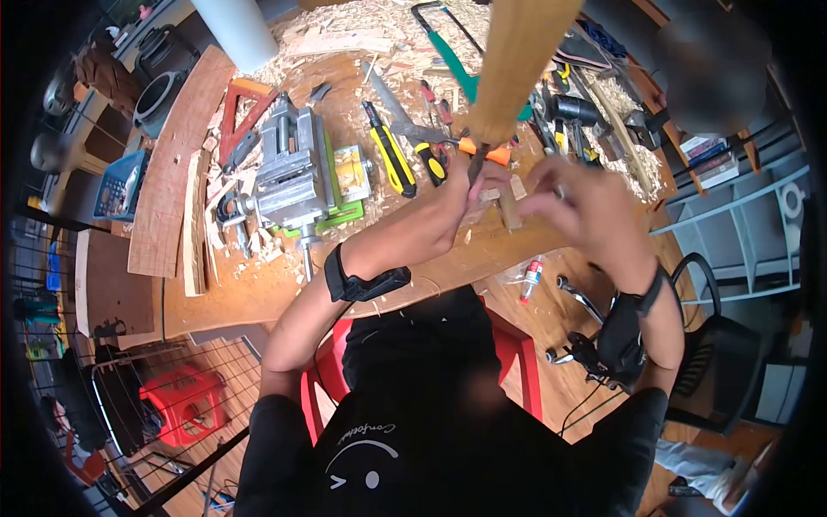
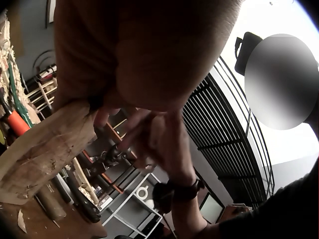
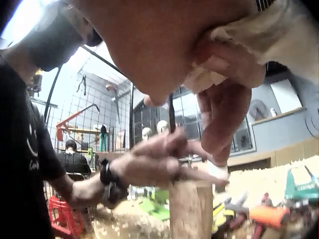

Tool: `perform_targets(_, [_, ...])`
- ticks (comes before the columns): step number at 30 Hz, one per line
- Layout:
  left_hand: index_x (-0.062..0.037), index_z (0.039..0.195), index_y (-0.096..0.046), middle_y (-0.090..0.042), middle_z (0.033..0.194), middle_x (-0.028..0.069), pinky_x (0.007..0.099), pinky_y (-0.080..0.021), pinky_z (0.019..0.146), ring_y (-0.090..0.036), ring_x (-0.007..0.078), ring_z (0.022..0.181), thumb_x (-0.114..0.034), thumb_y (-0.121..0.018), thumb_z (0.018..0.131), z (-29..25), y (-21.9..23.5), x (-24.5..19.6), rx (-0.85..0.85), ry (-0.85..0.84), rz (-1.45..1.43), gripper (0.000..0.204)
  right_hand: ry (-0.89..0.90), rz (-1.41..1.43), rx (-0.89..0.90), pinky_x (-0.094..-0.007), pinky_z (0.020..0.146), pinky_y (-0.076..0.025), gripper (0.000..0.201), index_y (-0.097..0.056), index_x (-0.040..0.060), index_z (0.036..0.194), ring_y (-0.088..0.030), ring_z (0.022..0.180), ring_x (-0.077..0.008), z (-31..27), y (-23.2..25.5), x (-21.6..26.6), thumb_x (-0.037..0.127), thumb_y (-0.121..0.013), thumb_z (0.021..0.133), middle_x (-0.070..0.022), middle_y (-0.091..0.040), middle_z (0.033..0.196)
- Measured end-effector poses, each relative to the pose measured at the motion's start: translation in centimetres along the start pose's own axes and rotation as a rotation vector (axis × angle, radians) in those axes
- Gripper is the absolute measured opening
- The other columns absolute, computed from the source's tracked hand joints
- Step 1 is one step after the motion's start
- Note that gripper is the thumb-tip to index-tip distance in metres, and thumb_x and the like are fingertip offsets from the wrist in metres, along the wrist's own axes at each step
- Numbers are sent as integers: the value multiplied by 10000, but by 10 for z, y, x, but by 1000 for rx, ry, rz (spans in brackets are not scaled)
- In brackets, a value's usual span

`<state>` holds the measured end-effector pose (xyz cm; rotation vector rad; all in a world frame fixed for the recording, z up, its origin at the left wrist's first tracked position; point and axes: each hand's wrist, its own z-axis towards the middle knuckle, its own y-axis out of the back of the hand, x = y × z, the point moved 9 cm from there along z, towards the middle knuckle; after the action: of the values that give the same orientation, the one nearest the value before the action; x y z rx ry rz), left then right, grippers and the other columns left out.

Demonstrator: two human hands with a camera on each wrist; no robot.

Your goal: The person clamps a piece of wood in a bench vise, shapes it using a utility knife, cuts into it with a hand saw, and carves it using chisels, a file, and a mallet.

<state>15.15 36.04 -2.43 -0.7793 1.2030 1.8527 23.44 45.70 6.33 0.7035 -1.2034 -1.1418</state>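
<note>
A tool with a long wooden handle (image 1: pixel 521 65) rises toward the head camera; its dark metal shaft (image 3: pixel 172 113) runs down into my left hand (image 1: pixel 448 202), which pinches it. Below that hand stands a pale wooden block (image 3: pixel 191 211), its cut face large in the left wrist view (image 2: pixel 47 152). My right hand (image 1: pixel 590 211) is just right of the block, blurred, thumb extended and fingers bent, with no tool visible in it. Pale, tape-like patches (image 3: pixel 212 74) cover parts of its fingers. Where the shaft's tip meets the wood is hidden.
A metal vise (image 1: pixel 293 177) stands on the bench at left. Beyond the hands lie a yellow-black cutter (image 1: pixel 390 155), orange-handled tool (image 1: pixel 485 152), green saw (image 1: pixel 452 65) and wood shavings. A small red-white tube (image 1: pixel 532 280) is near the bench's front edge.
</note>
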Motion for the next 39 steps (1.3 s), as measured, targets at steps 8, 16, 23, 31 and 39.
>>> perform_targets(8, [116, 1482, 24, -519, 1282, 229, 349, -427, 1012, -578, 336, 1117, 0, -332, 1052, 1, 3, -14, -3, -106, 141, 570, 190, 617, -577, -261, 631, -505, 399, -607, -57, 1120, -617, 659, -129, 64, 84, 77, 279, -681, 918, -114, -672, 970])
perform_targets(16, [106, 1391, -190, -515, 1185, 208, 326, -455, 939, -572, 313, 1042, -68, -465, 1043, -8, 5, -3, 68, 155, 28, 477, 222, 1000, -555, -253, 472, -427, 178, -585, -3, 870, -529, 462, -128, 100, 70, 83, 144, -621, 965, -58, -563, 563])
perform_targets(23, [23, 1411, -363, -609, 1226, 159, 358, -495, 912, -629, 245, 1079, -215, -628, 1002, -15, -14, 48, -4, 173, -169, 542, 248, 918, -706, -259, 409, -398, 187, -581, 2, 852, -479, 396, -126, 83, 75, 92, 142, -604, 975, -37, -508, 506])
perform_targets(31, [41, 1254, -583, -679, 1096, 179, 377, -501, 888, -667, 274, 1020, -365, -613, 1002, -21, -25, 61, 59, 264, -185, 479, 288, 143, -711, -282, 622, -495, 408, -632, -23, 1026, -636, 721, -155, 47, 113, 55, 357, -488, 994, -123, -649, 896])
perform_targets(39, [11, 1105, -603, -585, 1015, 183, 442, -452, 880, -559, 368, 1032, -117, -722, 790, -44, 36, 8, -107, 114, 352, 360, 7, 669, -466, -182, 408, -384, 499, -519, 43, 1130, -526, 486, -82, -16, 146, -38, 513, -551, 967, -49, -575, 813])
